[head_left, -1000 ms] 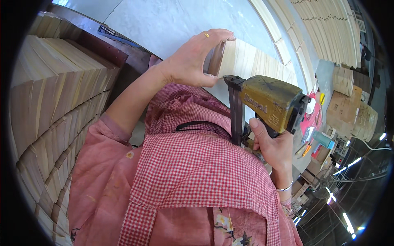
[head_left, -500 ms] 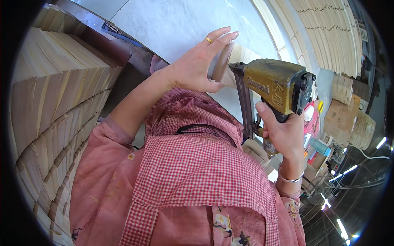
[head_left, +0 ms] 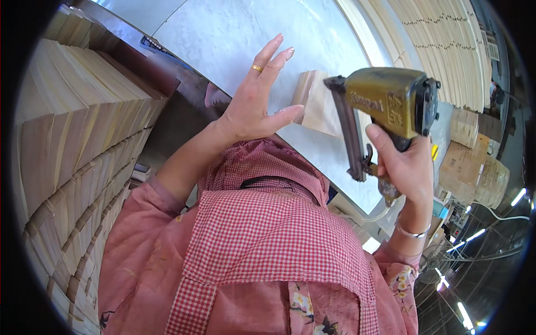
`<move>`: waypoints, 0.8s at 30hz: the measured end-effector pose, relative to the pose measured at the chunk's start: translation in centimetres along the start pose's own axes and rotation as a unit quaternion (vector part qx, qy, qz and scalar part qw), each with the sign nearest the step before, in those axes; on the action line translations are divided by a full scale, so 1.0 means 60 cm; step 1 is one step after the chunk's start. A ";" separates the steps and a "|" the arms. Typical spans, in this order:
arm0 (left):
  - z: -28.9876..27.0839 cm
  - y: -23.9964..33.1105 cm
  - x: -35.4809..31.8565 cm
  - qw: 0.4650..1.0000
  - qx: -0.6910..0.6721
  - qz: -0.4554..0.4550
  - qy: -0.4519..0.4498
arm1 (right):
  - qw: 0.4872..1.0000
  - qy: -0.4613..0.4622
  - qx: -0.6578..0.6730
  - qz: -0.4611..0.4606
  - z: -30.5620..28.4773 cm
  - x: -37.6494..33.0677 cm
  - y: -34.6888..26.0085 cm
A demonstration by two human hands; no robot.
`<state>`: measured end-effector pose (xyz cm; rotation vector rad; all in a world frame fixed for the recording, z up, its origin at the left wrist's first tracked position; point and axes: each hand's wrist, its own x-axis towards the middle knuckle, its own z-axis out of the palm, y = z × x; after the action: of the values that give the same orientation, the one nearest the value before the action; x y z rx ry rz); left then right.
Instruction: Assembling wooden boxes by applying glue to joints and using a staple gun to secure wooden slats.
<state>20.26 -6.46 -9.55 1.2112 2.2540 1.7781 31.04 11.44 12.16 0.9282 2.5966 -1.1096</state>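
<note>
A small pale wooden piece (head_left: 326,114), its side edge darker, lies on the light grey tabletop (head_left: 312,39) close to the near edge. Just left of it is my left hand (head_left: 259,95), fingers spread and a ring on one of them; the thumb reaches to the wood's edge, and whether it touches I cannot tell. My right hand (head_left: 403,167) grips the handle of a gold-and-black air nail gun (head_left: 385,100). The gun's nose points left, above the right part of the wooden piece, hiding some of it.
Stacked wooden boards (head_left: 72,128) rise in tall rows on my left. More pale wooden strips (head_left: 441,44) are lined up at the far right of the table. Cardboard boxes (head_left: 466,162) stand to the right. A pale air hose (head_left: 385,215) runs below the gun.
My left hand has drawn back leftward off the wooden piece, which it held before. The nail gun in my right hand has moved to the right, away from the wood.
</note>
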 end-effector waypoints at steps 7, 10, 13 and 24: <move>0.004 -0.005 0.000 0.999 -0.020 0.032 0.035 | 0.999 -0.026 -0.030 0.037 -0.011 0.038 -0.003; 0.004 -0.005 0.001 0.999 -0.021 0.033 0.035 | 0.999 -0.030 -0.029 0.028 -0.011 0.043 0.000; 0.001 -0.003 0.001 0.999 -0.016 0.023 0.034 | 0.998 -0.041 -0.024 0.044 -0.014 0.045 -0.010; -0.005 0.056 0.032 0.999 0.032 0.024 -0.011 | 0.991 0.086 -0.015 0.097 -0.093 0.006 0.068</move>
<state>20.61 -5.44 -5.85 1.2991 2.3050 1.7115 33.68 17.67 13.54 1.2911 2.5757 -0.9757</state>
